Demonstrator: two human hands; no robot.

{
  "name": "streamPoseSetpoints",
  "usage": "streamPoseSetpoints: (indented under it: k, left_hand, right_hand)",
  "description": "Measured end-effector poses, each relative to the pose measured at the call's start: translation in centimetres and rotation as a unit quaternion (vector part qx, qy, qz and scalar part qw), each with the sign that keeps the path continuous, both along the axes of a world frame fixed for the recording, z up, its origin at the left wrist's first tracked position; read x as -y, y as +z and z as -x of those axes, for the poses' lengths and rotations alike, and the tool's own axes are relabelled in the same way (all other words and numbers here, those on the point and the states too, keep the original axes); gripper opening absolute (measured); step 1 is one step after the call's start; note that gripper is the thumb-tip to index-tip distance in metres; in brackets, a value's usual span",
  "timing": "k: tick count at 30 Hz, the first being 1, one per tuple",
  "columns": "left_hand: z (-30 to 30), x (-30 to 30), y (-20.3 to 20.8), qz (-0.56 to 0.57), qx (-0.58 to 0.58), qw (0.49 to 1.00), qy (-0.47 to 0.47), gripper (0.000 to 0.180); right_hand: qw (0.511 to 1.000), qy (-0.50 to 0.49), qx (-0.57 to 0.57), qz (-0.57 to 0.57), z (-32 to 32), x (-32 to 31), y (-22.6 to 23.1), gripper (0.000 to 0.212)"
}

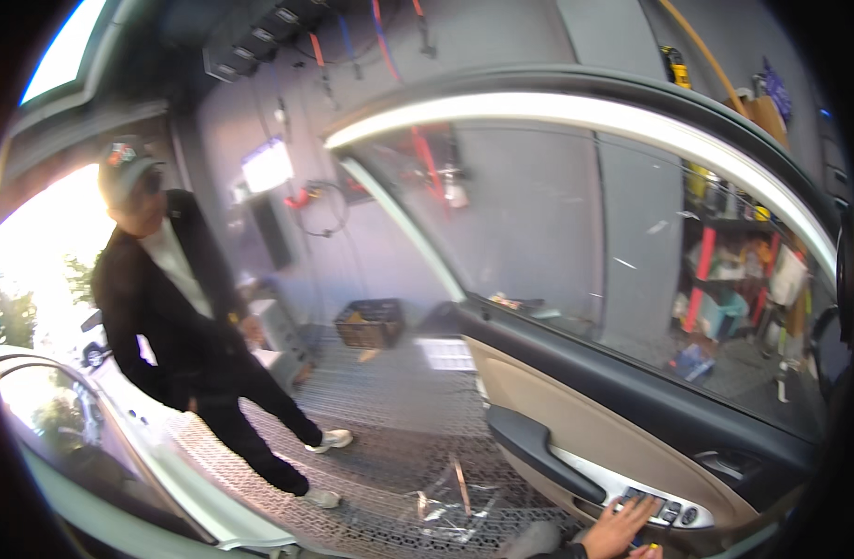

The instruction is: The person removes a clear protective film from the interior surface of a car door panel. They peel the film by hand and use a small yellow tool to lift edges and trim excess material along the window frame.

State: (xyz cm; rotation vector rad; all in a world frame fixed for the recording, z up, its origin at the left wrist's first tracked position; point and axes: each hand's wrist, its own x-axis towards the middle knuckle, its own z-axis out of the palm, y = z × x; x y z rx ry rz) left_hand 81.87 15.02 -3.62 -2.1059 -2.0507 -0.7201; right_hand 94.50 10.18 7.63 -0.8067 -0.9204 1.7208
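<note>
My left hand [619, 529] lies with fingers stretched out over the dark window switches [643, 501] on the silver panel of an open car door [576, 410]. Only a small part of my right hand [647, 552] shows at the lower edge, just beside the left. A small yellow and blue thing [653, 547] sits at its fingertips, too cut off to name. The door has a beige and black inner trim, a dark armrest [546, 451] and an inner handle [722, 463]. Its window glass [539, 224] is up in the frame.
A person in dark clothes and a cap [166, 279] stands on the grated floor [380, 438] to the left. Beyond the door are a black crate [369, 322], a grey wall with hanging hoses, and a cluttered shelf [725, 252]. Clear plastic [455, 503] lies on the floor.
</note>
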Motion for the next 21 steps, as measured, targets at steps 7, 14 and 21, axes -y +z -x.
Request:
streamPoseSetpoints:
  k: [7, 14, 21]
  left_hand:
    - [-0.4, -1.8, -0.9, -0.003, -0.011, 1.000, 0.022, 0.088]
    - [0.3, -1.8, -2.0, -0.002, -0.019, 0.999, 0.030, 0.091]
    - [-0.5, -2.1, -2.6, -0.013, -0.015, 0.999, 0.028, 0.094]
  right_hand:
    - [0.996, 0.035, 0.033, -0.076, 0.8, -0.4, -2.2, 0.035]
    - [0.997, 0.029, 0.025, -0.060, 1.1, -0.2, -2.7, 0.035]
    - [0.999, 0.017, 0.035, -0.013, 1.4, 0.1, -1.4, 0.031]
